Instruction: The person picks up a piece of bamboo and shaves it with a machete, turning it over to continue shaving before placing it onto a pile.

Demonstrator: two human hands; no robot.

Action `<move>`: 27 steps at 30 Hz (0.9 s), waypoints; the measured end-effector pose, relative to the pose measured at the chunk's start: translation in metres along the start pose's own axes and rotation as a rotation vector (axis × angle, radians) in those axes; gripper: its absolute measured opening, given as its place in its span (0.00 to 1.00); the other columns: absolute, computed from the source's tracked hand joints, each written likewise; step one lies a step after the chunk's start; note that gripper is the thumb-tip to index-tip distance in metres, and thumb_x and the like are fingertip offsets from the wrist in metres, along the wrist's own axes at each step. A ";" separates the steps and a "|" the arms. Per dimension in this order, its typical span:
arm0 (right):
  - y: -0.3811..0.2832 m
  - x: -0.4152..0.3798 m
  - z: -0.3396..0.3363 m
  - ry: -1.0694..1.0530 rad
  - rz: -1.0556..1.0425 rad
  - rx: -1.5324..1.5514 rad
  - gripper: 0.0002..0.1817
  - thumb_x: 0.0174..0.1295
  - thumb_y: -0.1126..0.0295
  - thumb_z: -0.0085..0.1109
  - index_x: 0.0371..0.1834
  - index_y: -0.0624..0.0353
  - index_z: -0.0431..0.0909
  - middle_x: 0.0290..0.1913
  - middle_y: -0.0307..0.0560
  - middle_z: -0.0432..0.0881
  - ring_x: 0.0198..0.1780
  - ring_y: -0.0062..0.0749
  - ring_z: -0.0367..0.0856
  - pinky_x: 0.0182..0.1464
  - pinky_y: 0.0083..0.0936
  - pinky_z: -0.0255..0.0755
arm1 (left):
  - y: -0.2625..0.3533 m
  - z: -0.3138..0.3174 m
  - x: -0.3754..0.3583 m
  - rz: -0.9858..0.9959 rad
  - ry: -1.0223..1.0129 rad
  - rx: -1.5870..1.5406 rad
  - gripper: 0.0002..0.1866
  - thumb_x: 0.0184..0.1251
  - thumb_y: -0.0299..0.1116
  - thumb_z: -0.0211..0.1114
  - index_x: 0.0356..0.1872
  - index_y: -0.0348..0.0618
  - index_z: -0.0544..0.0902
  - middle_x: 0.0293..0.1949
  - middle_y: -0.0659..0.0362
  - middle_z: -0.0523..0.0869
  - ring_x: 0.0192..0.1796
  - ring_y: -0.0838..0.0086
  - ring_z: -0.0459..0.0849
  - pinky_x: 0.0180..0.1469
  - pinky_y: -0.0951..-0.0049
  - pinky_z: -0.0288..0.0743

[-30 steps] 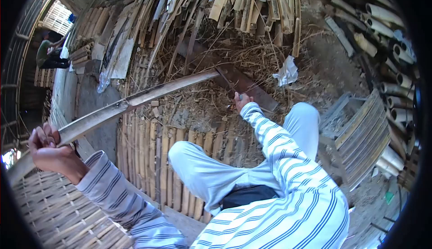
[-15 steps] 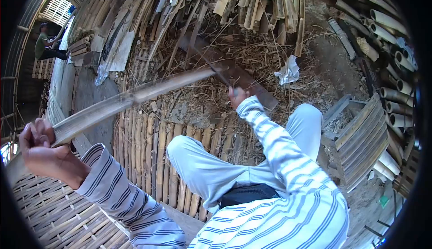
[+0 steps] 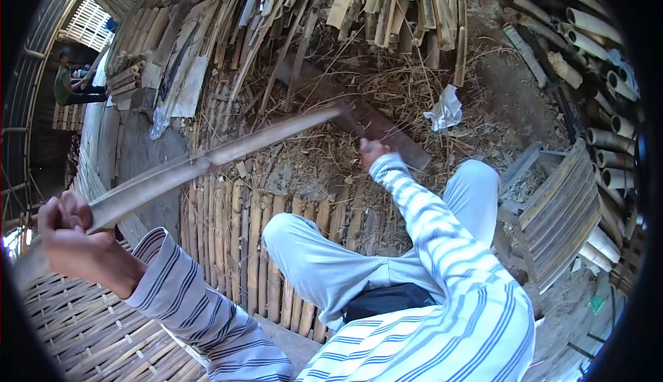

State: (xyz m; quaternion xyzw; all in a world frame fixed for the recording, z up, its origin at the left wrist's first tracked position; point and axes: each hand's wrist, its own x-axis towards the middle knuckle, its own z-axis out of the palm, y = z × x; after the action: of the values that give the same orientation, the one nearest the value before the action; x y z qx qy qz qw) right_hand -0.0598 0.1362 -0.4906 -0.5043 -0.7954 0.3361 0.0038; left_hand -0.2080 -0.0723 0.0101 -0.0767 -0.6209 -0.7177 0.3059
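Note:
My left hand (image 3: 90, 247) is closed around the near end of a long split bamboo strip (image 3: 238, 150), raised at the left. The strip slants away to the right, its far end above a dark wooden plank (image 3: 397, 139) on the ground. My right hand (image 3: 375, 153) is closed on the handle of a knife, seen in front of the plank. The dark knife blade (image 3: 352, 121) points up and left, meeting or crossing the strip's far end. Blur and the dark plank behind hide the blade's exact outline.
Split bamboo lengths (image 3: 387, 2) are piled ahead. Shavings and a crumpled white wrapper (image 3: 446, 109) lie on the ground. A slatted bamboo piece (image 3: 561, 209) stands at the right, near stacked bamboo tubes (image 3: 615, 157). Another person (image 3: 65, 81) sits at the far left.
The bamboo strip's far end has shifted slightly right. My right hand and the knife have moved a little, and the whole view has shifted slightly.

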 end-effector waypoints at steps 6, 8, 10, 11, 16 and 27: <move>0.035 0.045 0.014 -0.102 0.069 0.161 0.39 0.63 0.35 0.37 0.42 0.63 0.82 0.46 0.66 0.80 0.52 0.65 0.75 0.58 0.50 0.69 | 0.008 0.012 -0.018 0.051 0.008 -0.029 0.15 0.57 0.20 0.55 0.13 0.41 0.64 0.16 0.62 0.59 0.17 0.80 0.56 0.21 0.79 0.48; 0.015 0.030 -0.004 -0.103 -0.018 0.145 0.37 0.65 0.36 0.35 0.40 0.60 0.82 0.40 0.65 0.82 0.49 0.64 0.77 0.55 0.51 0.69 | 0.015 0.025 -0.028 0.060 0.045 -0.019 0.16 0.55 0.20 0.55 0.13 0.44 0.61 0.16 0.63 0.56 0.17 0.80 0.55 0.20 0.78 0.46; -0.021 0.008 -0.038 -0.017 -0.147 0.303 0.35 0.65 0.37 0.36 0.37 0.60 0.81 0.35 0.64 0.81 0.45 0.63 0.78 0.51 0.50 0.71 | 0.014 0.025 -0.026 0.071 0.042 -0.018 0.12 0.54 0.19 0.57 0.17 0.38 0.64 0.18 0.59 0.61 0.17 0.79 0.58 0.20 0.79 0.48; -0.039 -0.007 -0.059 0.023 -0.208 0.379 0.35 0.65 0.37 0.37 0.35 0.59 0.81 0.32 0.64 0.81 0.43 0.63 0.79 0.49 0.50 0.72 | 0.012 0.013 -0.015 0.076 0.023 -0.025 0.07 0.53 0.19 0.58 0.20 0.30 0.69 0.19 0.55 0.68 0.17 0.78 0.63 0.20 0.80 0.52; -0.049 -0.019 -0.053 0.063 -0.360 0.441 0.31 0.64 0.38 0.42 0.34 0.59 0.79 0.24 0.60 0.79 0.33 0.63 0.80 0.40 0.49 0.75 | 0.002 -0.019 0.023 0.059 -0.086 -0.061 0.08 0.53 0.20 0.61 0.28 0.19 0.76 0.24 0.47 0.78 0.20 0.73 0.74 0.23 0.83 0.67; -0.049 -0.029 -0.066 -0.175 -0.185 0.218 0.35 0.65 0.36 0.37 0.39 0.59 0.78 0.36 0.65 0.81 0.44 0.61 0.78 0.50 0.50 0.72 | 0.030 0.026 -0.058 0.121 0.131 -0.019 0.11 0.55 0.18 0.54 0.15 0.35 0.68 0.14 0.64 0.59 0.15 0.83 0.56 0.18 0.80 0.45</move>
State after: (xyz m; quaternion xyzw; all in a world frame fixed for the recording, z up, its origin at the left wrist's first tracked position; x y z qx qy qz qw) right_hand -0.0620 0.1352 -0.4039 -0.3943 -0.7945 0.4613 0.0203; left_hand -0.1528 -0.0290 0.0130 -0.0701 -0.5868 -0.7073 0.3879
